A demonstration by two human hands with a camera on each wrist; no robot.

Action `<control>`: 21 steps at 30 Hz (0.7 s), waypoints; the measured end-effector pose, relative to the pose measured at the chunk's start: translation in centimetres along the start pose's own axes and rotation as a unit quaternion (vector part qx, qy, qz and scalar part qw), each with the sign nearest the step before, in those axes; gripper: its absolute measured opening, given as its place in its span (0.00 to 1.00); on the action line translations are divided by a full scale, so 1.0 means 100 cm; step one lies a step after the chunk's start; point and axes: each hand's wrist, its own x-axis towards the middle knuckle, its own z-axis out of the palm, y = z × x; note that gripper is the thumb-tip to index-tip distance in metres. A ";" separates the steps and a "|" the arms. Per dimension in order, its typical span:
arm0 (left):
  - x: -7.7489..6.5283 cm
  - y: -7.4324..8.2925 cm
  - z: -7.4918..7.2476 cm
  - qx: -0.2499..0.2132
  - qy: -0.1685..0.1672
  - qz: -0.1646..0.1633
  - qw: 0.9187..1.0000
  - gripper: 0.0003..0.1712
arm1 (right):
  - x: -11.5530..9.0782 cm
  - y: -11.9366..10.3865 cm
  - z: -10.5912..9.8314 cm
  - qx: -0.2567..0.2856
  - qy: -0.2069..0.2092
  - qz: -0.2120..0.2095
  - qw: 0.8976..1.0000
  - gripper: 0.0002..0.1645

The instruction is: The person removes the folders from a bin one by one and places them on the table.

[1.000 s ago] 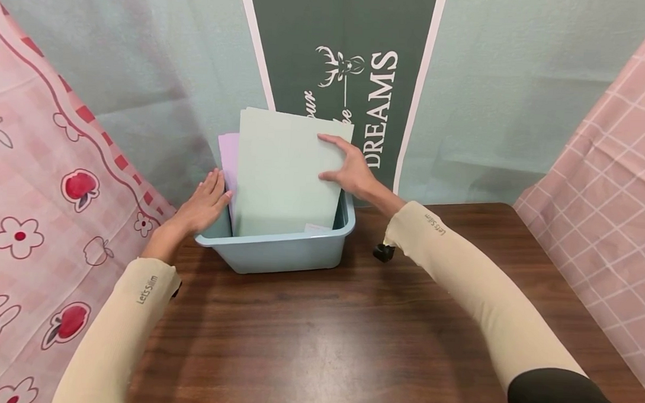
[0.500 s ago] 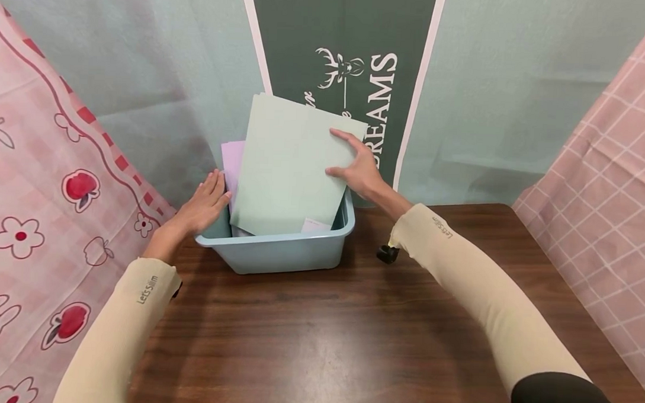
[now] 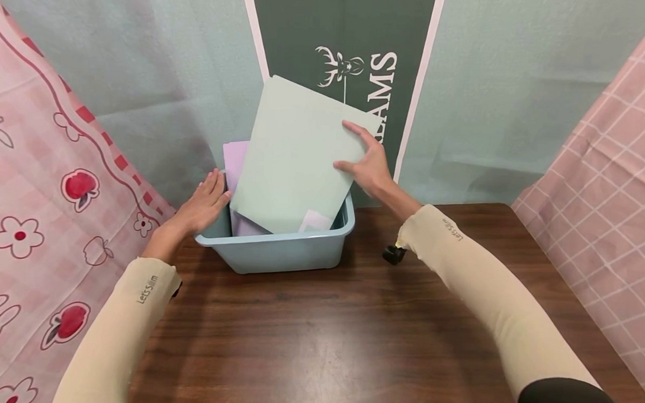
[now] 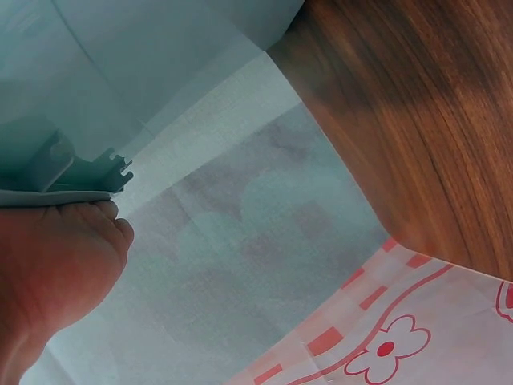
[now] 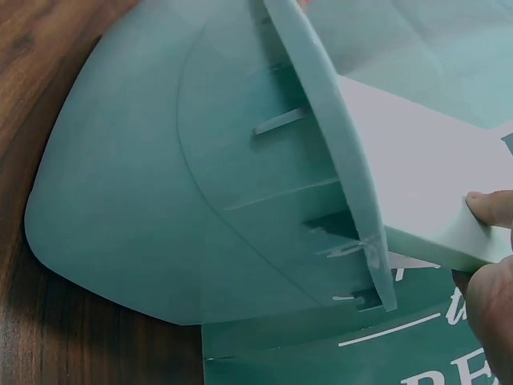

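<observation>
My right hand (image 3: 370,166) grips a pale green file folder (image 3: 302,159) by its right edge. In the right wrist view the thumb (image 5: 493,208) lies on its broad face, and the folder's thick edge shows. The folder leans to the right, its lower end inside a light blue plastic tub (image 3: 278,253) and its lower right corner bearing a small white label (image 3: 316,220). Behind it a purple folder (image 3: 234,157) stands in the tub, mostly hidden. My left hand (image 3: 202,203) rests on the tub's left rim with straight fingers; in the left wrist view it sits against the rim (image 4: 56,197).
The tub stands on a brown wooden table (image 3: 317,343), near its back edge. Behind hangs a grey-green cloth (image 3: 496,112) with a dark printed panel. A pink patterned cloth (image 3: 50,216) hangs at the left and a pink checked one (image 3: 610,205) at the right.
My right hand has moved up and right, raising the pale green folder and tilting it clockwise. More of its label and of the purple folder's lower part shows. The left hand has stayed put.
</observation>
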 end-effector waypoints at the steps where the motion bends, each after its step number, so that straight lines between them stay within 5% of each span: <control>1: 0.000 0.000 0.000 0.001 0.001 -0.001 1.000 0.42 | 0.000 0.000 -0.001 0.001 0.003 -0.002 1.000 0.53; 21: 0.003 0.001 0.000 0.017 0.009 -0.010 1.000 0.42 | 0.002 -0.012 -0.023 0.047 0.061 0.004 0.997 0.55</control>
